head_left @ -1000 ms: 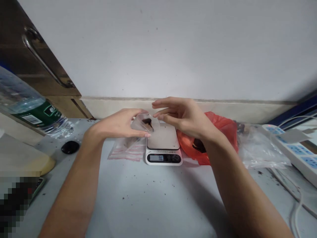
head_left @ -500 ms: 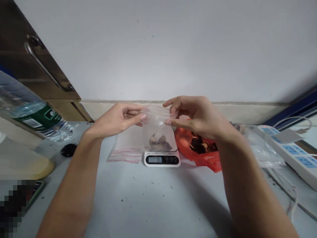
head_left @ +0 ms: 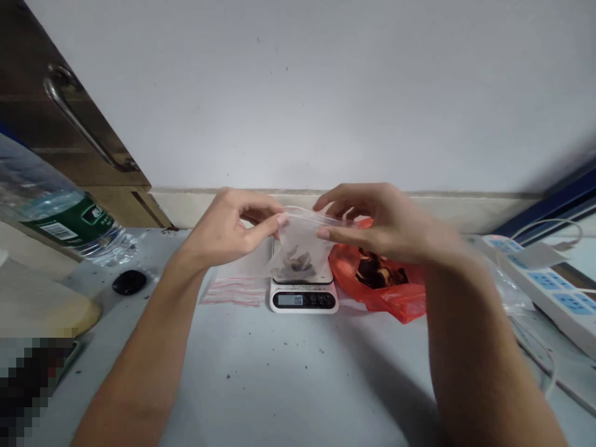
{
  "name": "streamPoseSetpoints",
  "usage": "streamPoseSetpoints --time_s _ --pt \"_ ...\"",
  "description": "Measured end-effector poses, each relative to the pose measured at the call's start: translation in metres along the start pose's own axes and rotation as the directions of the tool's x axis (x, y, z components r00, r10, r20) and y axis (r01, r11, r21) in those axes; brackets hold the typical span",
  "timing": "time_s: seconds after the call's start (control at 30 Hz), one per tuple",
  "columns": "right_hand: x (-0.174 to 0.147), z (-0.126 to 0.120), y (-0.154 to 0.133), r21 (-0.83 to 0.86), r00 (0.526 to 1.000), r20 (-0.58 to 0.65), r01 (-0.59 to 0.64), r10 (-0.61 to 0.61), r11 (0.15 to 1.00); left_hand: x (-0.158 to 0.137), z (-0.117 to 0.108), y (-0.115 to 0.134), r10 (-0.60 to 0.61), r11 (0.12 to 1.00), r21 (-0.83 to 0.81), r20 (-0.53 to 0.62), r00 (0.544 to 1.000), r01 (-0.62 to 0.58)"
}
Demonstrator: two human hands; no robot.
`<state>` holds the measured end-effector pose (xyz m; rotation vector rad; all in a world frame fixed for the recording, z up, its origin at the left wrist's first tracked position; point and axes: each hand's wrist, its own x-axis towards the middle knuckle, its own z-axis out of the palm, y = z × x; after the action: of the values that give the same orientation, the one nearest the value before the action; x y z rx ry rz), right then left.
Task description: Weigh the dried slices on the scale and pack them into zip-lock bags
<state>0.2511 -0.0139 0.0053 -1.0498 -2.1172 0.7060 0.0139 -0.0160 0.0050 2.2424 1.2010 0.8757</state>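
Two bare hands meet above a pale grey table (head_left: 288, 379), seen from a head camera looking down along both forearms; behind them a white wall runs the width of the view. At the far left lies a clear water bottle (head_left: 60, 214) with a green label; at the far right a white power strip (head_left: 549, 273) with blue sockets. Between them, largest to smallest: an orange plastic bag (head_left: 395, 298) holding dark pieces, a flat stack of clear zip bags (head_left: 233, 288) edged in red, a small white kitchen scale (head_left: 303, 297), and a black bottle cap (head_left: 129, 282).

The left hand (head_left: 223, 230) and right hand (head_left: 386, 220) each pinch one top corner of a small clear bag (head_left: 300, 245) between thumb and fingertips; both grips are narrow and closed on the plastic. Compared with half a second earlier, the hands have drawn closer together and the bag has narrowed from a wide, stretched sheet to a slimmer pouch; this suggests the mouth is being pressed shut. The bag hangs just above the scale's platform, its mouth upward and running left to right, its long axis roughly vertical, dark pieces (head_left: 295, 264) settled at the bottom.
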Motion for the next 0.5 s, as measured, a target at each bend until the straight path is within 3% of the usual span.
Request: streamPoseSetpoints --time_s 0.2,0.33,0.5 --pt "0.006 0.020 -0.012 -0.044 0.993 -0.033 0.109 -0.110 0.993 -0.002 0.008 0.008 0.071 0.985 0.160 -0.015 0.997 -0.068" --pt "0.006 0.018 -0.009 -0.115 0.996 -0.028 0.082 -0.086 0.990 -0.003 0.003 0.004 0.123 0.971 0.214 -0.044 0.991 -0.111" --pt "0.001 0.000 0.002 -0.222 1.000 -0.019 -0.003 -0.001 0.975 -0.006 -0.010 -0.003 0.151 0.974 0.192 -0.161 0.975 -0.119"
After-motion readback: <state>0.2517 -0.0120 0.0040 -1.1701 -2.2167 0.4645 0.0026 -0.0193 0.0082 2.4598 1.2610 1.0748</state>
